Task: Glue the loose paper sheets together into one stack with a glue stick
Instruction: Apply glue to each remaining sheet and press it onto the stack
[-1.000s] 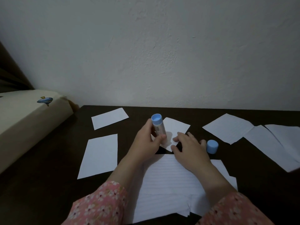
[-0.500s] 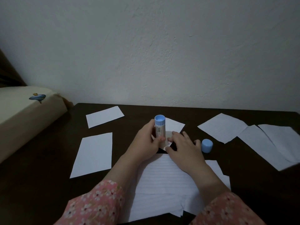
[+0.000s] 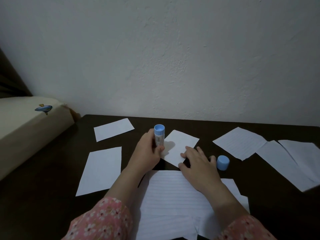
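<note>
Since a second ago the glue stick (image 3: 159,137) is sitting a bit lower and more upright, and the small sheet (image 3: 181,147) is looking shifted slightly under the fingers. Going left to right: 2 loose sheets (image 3: 102,170) are lying on the dark table (image 3: 43,196). Next, the left hand (image 3: 147,155) is wrapping its fingers round the glue stick, tip down at that small sheet's left edge. Then the right hand (image 3: 195,163) is lying flat with spread fingers, pinning the sheet's near corner. The blue cap (image 3: 223,162) is resting just beside it, with more sheets (image 3: 240,142) further right. The lined stack (image 3: 173,201) is waiting nearest the person. Tip-wise: keep that corner pinned and be stroking outward, edge to edge, so nothing wrinkles.
</note>
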Motion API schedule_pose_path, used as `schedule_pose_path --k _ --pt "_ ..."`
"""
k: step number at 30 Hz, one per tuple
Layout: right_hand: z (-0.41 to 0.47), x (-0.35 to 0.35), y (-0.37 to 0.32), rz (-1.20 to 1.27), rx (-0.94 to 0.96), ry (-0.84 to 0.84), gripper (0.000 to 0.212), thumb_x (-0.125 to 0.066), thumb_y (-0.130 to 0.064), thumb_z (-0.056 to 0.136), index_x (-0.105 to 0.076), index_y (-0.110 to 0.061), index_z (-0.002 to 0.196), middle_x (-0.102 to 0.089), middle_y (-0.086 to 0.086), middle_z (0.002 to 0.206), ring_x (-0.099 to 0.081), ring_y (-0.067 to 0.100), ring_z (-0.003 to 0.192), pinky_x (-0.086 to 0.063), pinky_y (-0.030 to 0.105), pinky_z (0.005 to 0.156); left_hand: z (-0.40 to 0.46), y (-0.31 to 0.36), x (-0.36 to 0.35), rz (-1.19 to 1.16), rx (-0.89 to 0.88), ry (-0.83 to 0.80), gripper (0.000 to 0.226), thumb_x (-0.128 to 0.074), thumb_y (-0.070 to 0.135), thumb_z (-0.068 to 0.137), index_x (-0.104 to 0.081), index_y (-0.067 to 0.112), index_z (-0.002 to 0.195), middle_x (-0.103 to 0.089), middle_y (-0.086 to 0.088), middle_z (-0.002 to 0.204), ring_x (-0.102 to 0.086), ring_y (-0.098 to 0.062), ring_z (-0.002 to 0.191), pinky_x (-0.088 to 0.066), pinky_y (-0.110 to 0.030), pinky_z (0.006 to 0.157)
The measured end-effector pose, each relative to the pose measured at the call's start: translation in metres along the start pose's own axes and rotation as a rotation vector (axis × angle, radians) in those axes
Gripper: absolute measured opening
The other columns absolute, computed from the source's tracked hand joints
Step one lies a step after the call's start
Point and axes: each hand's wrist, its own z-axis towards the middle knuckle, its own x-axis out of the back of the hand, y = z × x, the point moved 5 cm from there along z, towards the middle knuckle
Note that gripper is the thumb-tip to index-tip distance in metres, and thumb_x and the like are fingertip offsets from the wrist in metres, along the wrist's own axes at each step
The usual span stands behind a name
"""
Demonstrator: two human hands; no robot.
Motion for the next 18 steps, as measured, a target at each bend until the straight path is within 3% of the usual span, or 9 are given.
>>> schedule_pose_path --k 7,11,14,18 --pt "-0.001 0.002 -0.002 -0.013 -0.003 0.007 0.036 -0.042 -0.041 0.098 -0.041 -0.036 0.133 -0.019 -0.013 0.157 -0.003 0.014 0.148 -0.004 0.052 0.116 0.005 -0.011 0.007 0.003 0.064 0.086 0.039 -0.064 0.015 0.088 -0.044 0.029 0.119 -0.051 0.003 0.129 -0.047 -0.017 0.124 -0.044 -0.032 0.095" --pt "-0.002 0.003 -0.004 -0.003 -0.004 0.012 0.034 -0.043 -0.038 0.098 -0.041 -0.037 0.132 -0.02 -0.014 0.156 -0.004 0.013 0.148 -0.004 0.052 0.116 0.001 -0.022 0.022 -0.295 0.177 0.226 0.035 -0.063 0.023 0.09 -0.043 0.032 0.118 -0.054 0.011 0.111 -0.053 -0.017 0.117 -0.047 -0.033 0.09" --pt "-0.003 0.003 -0.003 0.025 -0.009 0.029 0.033 -0.045 -0.031 0.097 -0.039 -0.038 0.129 -0.024 -0.014 0.154 -0.006 0.013 0.147 -0.004 0.051 0.116 0.001 -0.024 0.041 -0.567 0.294 0.356 0.048 -0.063 0.025 0.09 -0.041 0.024 0.133 -0.055 0.0 0.125 -0.053 -0.022 0.118 -0.046 -0.044 0.1" --pt "-0.001 0.005 -0.004 0.018 0.009 0.019 0.039 -0.039 -0.017 0.095 -0.041 -0.04 0.127 -0.019 -0.014 0.156 -0.004 0.014 0.147 -0.004 0.051 0.115 0.003 -0.018 0.048 -0.557 0.282 0.315 0.05 -0.064 0.025 0.089 -0.04 0.023 0.134 -0.055 -0.005 0.126 -0.054 -0.026 0.118 -0.047 -0.048 0.099"
